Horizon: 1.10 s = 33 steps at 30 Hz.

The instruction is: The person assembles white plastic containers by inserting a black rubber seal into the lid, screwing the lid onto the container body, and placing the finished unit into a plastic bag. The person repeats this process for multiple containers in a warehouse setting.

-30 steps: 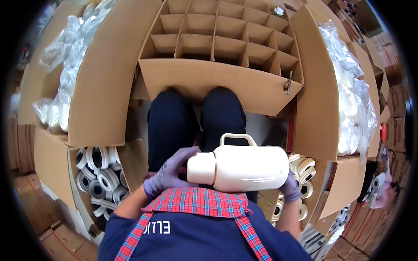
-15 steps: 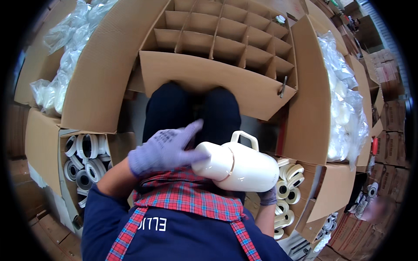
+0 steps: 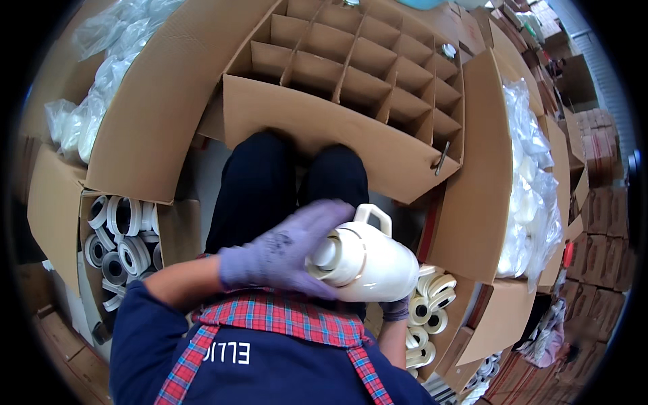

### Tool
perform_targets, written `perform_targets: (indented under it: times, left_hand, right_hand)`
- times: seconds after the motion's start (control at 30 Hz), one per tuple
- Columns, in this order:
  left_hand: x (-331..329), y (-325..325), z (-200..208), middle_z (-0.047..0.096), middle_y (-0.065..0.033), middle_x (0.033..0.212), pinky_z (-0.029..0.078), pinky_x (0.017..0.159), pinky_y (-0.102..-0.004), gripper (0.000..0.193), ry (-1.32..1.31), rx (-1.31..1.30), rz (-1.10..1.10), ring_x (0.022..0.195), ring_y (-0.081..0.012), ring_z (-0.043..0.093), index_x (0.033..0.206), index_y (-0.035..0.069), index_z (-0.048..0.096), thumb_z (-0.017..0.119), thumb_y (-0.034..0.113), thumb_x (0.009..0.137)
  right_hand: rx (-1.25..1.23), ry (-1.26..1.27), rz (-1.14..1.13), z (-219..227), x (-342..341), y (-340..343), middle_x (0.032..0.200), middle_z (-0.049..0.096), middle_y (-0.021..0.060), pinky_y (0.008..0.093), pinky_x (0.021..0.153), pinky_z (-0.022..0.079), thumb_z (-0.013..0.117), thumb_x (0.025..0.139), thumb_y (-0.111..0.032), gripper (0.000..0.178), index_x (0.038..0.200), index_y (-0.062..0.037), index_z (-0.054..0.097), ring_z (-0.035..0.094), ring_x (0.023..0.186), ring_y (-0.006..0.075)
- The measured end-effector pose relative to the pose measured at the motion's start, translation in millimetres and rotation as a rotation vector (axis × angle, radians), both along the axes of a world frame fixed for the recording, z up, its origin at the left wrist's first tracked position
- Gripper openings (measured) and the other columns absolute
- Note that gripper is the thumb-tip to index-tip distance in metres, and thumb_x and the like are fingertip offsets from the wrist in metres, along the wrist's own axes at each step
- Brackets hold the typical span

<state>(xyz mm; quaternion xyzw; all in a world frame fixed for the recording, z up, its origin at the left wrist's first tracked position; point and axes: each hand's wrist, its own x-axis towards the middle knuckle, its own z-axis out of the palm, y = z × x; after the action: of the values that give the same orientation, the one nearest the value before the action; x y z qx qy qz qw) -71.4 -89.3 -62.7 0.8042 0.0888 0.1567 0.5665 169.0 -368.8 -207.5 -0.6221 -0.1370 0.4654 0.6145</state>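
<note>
A cream-white handled tumbler (image 3: 381, 264) lies tilted across my lap, its loop handle on the far side and its top end toward the left. My left hand (image 3: 287, 250), in a lilac work glove, cups that top end with fingers and thumb curved round it. A small rounded white stopper (image 3: 326, 254) shows between them at the mouth. Under the tumbler's base my gloved right hand (image 3: 396, 309) supports it, most of its fingers hidden by the body.
Ahead stands a carton with cardboard dividers (image 3: 371, 57), a thin metal tool (image 3: 442, 158) at its near flap. Boxes of plastic-wrapped items (image 3: 530, 196) flank it. White ring-shaped parts (image 3: 125, 246) fill a left box, cream ones (image 3: 432, 307) a right box.
My left hand has moved right and closed round the tumbler's top. The smooth wide end seen before now shows a smaller stopper. The tumbler has shifted slightly left.
</note>
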Motion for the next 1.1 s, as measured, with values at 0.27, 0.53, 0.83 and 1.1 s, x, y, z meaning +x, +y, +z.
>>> perform_targets:
  times: [0.27, 0.53, 0.83, 1.1]
  left_hand:
    - [21.3, -7.7, 50.8, 0.062, -0.0198, 0.121, 0.054, 0.097, -0.044, 0.068, -0.396, 0.082, 0.133, 0.112, -0.0371, 0.064, 0.126, 0.001, 0.058, 0.086, 0.026, 0.069]
    - [21.3, -17.4, 57.0, 0.062, -0.0192, 0.117, 0.053, 0.098, -0.0501, 0.069, -0.494, 0.116, 0.148, 0.109, -0.0386, 0.065, 0.123, -0.001, 0.06, 0.09, 0.024, 0.066]
    - [-38.8, -4.9, -81.0, 0.055, -0.0237, 0.131, 0.034, 0.112, -0.0561, 0.109, 0.442, 0.635, -0.2, 0.125, -0.041, 0.054, 0.14, 0.001, 0.047, 0.092, 0.05, 0.054]
    - [-38.4, 4.7, -65.8, 0.052, -0.0131, 0.132, 0.045, 0.106, -0.0386, 0.089, -0.116, -0.562, 0.501, 0.122, -0.0227, 0.055, 0.146, 0.001, 0.034, 0.075, 0.049, 0.085]
  right_hand:
    - [-0.025, -0.007, 0.105, 4.4, -11.3, 29.7, 0.144, 0.051, 0.0123, 0.0398, 0.106, 0.048, 0.065, 0.095, -0.02, 0.057, 0.146, -0.0069, 0.042, 0.053, 0.128, 0.0238]
    - [-0.094, -0.049, 0.142, 17.7, 2.5, 14.3, 0.147, 0.048, 0.0125, 0.0402, 0.108, 0.046, 0.064, 0.096, -0.018, 0.056, 0.146, -0.0081, 0.04, 0.05, 0.132, 0.0238]
    - [-0.107, -0.777, 0.205, 1.7, 28.2, -14.7, 0.138, 0.054, 0.011, 0.0382, 0.105, 0.049, 0.06, 0.098, -0.014, 0.05, 0.144, -0.0081, 0.04, 0.055, 0.124, 0.0204]
    - [-0.014, -0.456, 0.101, -24.5, 19.5, -11.6, 0.144, 0.052, 0.012, 0.0395, 0.108, 0.046, 0.062, 0.098, -0.022, 0.057, 0.148, -0.0081, 0.038, 0.053, 0.129, 0.0236]
